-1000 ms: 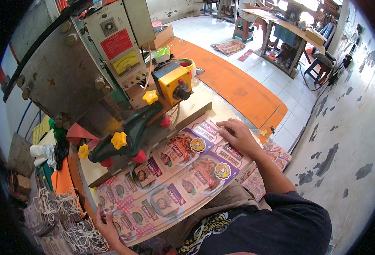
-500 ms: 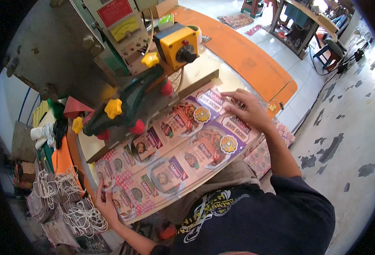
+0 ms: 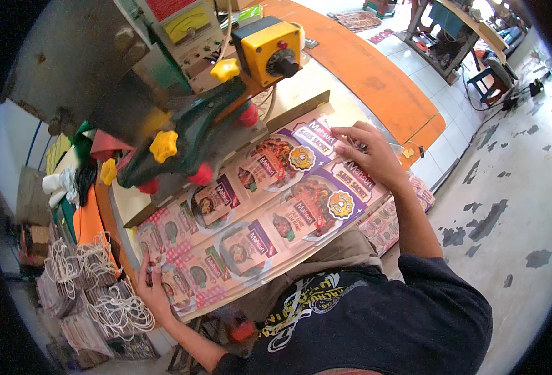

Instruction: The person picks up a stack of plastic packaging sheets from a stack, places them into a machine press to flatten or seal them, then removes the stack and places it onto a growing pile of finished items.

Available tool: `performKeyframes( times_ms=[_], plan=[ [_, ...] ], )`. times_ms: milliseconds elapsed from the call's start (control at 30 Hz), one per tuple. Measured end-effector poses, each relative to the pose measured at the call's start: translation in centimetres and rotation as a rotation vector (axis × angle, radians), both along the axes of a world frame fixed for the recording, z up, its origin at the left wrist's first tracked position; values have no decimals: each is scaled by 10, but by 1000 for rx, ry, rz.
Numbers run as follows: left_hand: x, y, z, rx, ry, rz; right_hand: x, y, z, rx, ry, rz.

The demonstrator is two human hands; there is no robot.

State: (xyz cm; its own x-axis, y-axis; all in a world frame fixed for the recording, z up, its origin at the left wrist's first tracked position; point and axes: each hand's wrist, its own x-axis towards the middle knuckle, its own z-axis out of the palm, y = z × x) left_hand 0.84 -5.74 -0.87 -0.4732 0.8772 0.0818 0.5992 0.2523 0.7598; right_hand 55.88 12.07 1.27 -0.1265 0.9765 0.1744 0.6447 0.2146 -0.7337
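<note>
Printed sheet lies flat mid-frame under press head — I've got l. hand pinching lower-left edge, r. hand fingers spread flat on upper-right corner, prob. to square it.

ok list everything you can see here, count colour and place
printed packaging sheet: one, purple, red and white with food pictures, flat on the machine table
press machine: one, grey metal, upper left over the sheet
control box: one, yellow with a black dial, top centre
star knobs: three, yellow, on the green machine arm
round knobs: three or so, red, under that arm
tied bundles: several, pale, lower left
orange mat: one, on the floor, top right
left hand: holds the sheet's lower left edge
right hand: fingers on the sheet's upper right corner
</note>
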Motion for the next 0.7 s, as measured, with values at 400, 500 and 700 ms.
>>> performKeyframes(
  times_ms=[400,500,700],
  plan=[
    [5,5,5,76,15,-10,-15,-4,-1,29,63,-32],
    [3,6,-2,134,50,-16,-15,-5,3,35,18,-22],
    [10,4,7,117,-1,35,-13,-6,-1,-5,-35,-24]
  ],
)
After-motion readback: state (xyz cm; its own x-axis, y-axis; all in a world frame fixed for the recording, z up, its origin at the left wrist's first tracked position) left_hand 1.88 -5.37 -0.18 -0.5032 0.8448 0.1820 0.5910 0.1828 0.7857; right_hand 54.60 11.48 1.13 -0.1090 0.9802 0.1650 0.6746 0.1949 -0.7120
